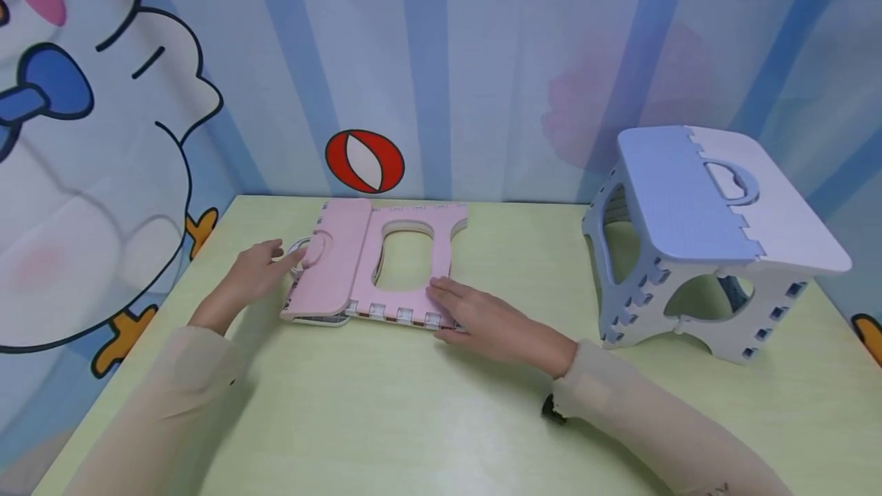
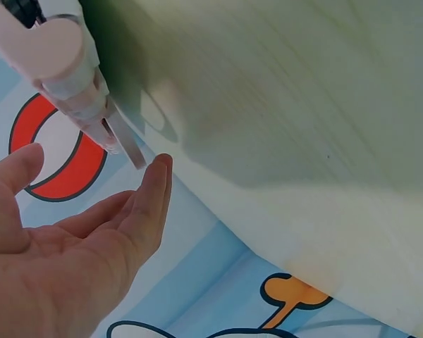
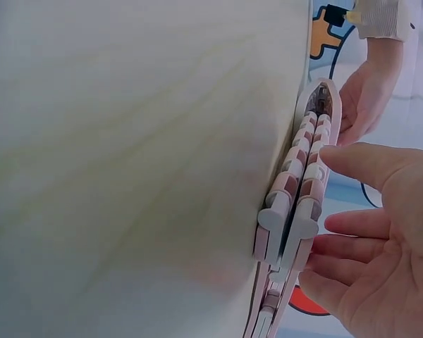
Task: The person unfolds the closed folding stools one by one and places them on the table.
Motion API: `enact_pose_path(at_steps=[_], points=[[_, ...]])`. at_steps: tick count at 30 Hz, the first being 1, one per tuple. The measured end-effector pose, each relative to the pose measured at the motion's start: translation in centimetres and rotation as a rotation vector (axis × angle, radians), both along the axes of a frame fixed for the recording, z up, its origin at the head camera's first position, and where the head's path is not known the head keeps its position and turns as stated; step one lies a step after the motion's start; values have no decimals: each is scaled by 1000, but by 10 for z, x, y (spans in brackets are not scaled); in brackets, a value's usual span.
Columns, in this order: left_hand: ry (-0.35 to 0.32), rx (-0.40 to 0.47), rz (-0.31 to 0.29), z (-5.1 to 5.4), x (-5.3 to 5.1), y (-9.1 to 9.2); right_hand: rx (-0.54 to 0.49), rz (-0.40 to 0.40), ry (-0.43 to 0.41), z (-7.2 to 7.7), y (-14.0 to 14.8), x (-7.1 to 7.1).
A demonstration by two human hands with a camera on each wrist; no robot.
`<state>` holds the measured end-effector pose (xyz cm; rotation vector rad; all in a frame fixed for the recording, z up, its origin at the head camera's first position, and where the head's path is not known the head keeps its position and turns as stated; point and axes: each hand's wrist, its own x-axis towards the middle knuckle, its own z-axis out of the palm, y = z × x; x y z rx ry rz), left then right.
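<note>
Behind everything I have a striped backdrop (image 1: 496, 75), and in front of it a pale green table (image 1: 386, 419) carrying both stools. The bulkier one, a blue-and-white stool (image 1: 678, 205), stands opened on the right, well apart from both hands. The pink stool (image 1: 339, 266) is the one being handled; it lies folded flat on the tabletop, between the two hands. To manage this well, I'd steady its right end with light, even pressure, bring the left fingers squarely onto the other end, and keep skin away from the hinge slots (image 1: 404, 314) along the near edge, since folding joints could pinch. The right hand (image 1: 492, 320) has its fingers extended and grips nothing: they rest over the stool's near right corner, tips by the rim of the large cutout, thumb alongside the near edge. The left hand (image 1: 251, 278) is at the opposite end, loosely spread, likewise with no hold on anything, its fingertips reaching toward the small handle (image 1: 318, 249). Whether those tips touch the handle I can't fairly say, because the head view overlaps them and the left wrist view shows only the stool's end beside them.
</note>
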<state>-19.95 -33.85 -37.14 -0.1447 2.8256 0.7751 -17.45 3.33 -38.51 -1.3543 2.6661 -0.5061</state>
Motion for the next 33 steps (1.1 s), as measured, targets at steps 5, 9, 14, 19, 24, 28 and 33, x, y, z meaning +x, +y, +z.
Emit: enact_pose_path(at_steps=[5,9,14,19,24,28,33], points=[[-39,8,30,-3,-5,1,12,12,37,1,-5,-3],[-64,26,51,-4,-9,2,22,24,55,3,-9,-5],[-67,90,65,-5,-11,3,49,38,48,5,-14,-8],[-81,140,101,-6,-12,4,65,41,7,6,-18,-11],[-73,200,115,-8,-12,3,87,44,-10,5,-22,-13],[-64,248,131,-8,-14,2,89,45,-12,6,-23,-15],[-57,290,152,-10,-16,0,79,62,-9,7,-23,-16]])
